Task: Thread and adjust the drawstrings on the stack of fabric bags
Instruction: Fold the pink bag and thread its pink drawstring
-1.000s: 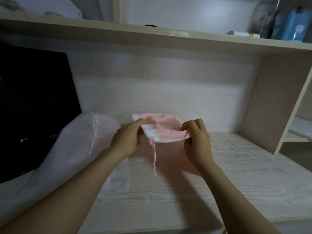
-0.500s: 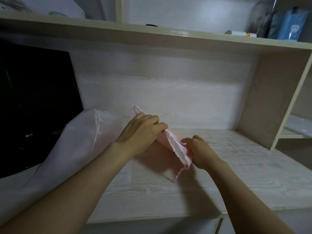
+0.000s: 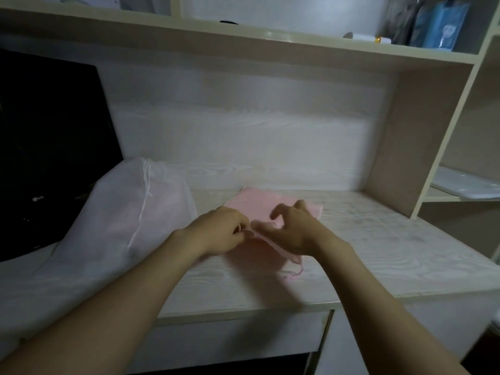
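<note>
A small pink fabric bag (image 3: 257,205) lies flat on the pale wooden desk (image 3: 378,253), its open end toward me. My left hand (image 3: 219,231) pinches the near edge of the bag at its mouth. My right hand (image 3: 295,228) sits over the same edge, thumb at the fabric and fingers spread and lifted. A thin pink drawstring (image 3: 296,267) trails from the bag's near right corner onto the desk. A larger white fabric bag (image 3: 113,220) with a white drawstring (image 3: 143,209) lies at the left.
A black monitor (image 3: 51,147) stands at the left behind the white bag. A shelf (image 3: 243,36) runs overhead with a blue packet (image 3: 438,25) and a small tube. A side partition (image 3: 411,136) bounds the desk on the right. The desk's front edge is near my forearms.
The pink bag was held up in both hands, then turned on edge, and now lies flat on the desk. Both hands have come down to its near edge; the view tilted down.
</note>
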Demonstrator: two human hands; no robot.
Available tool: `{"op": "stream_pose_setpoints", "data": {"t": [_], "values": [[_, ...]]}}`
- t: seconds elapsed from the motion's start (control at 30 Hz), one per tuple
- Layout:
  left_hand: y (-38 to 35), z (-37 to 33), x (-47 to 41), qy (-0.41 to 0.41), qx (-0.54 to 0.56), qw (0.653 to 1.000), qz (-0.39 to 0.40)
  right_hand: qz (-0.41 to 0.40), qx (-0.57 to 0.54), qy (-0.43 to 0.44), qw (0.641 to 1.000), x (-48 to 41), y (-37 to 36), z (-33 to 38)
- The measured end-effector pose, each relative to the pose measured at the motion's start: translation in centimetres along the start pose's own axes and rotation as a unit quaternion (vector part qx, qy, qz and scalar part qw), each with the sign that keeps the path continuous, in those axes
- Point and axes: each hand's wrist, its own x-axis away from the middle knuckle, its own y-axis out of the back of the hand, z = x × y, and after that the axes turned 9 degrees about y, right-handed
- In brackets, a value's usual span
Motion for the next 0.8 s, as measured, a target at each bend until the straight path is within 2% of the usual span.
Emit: {"op": "stream_pose_setpoints", "data": {"t": [0.07,0.17,0.23,0.33,0.47,0.67,0.8], "values": [[-0.8,-0.1,0.0,0.006,0.012,1.0,-0.008,0.031,0.03,0.051,0.998,0.8,-0.3,0.7],[-1.2,-0.1,0.7,0.0,0.035,0.999,0.005,-0.01,0.107,0.068,0.992,1.1,-2.0,0.1],[-1.1,0.5,1.4,0.011,0.004,1.0,0.02,-0.076,0.078,0.053,0.993,0.8,-2.7,-0.6],[-1.1,1.5,1.9,0.063,-0.056,0.996,-0.005,-0.188,0.011,0.045,0.981,0.3,-3.6,-1.7],[-1.0,2.1,2.1,0.147,-0.103,0.982,-0.06,-0.313,0.019,0.005,0.949,0.0,-4.7,-2.6],[-0.9,3.7,1.3,0.193,0.015,0.978,-0.077,-0.367,-0.021,-0.003,0.93,1.2,-3.3,-1.4],[-1.3,4.1,0.9,0.226,0.064,0.963,-0.134,-0.373,-0.095,0.045,0.922,1.6,-2.8,-0.8]]}}
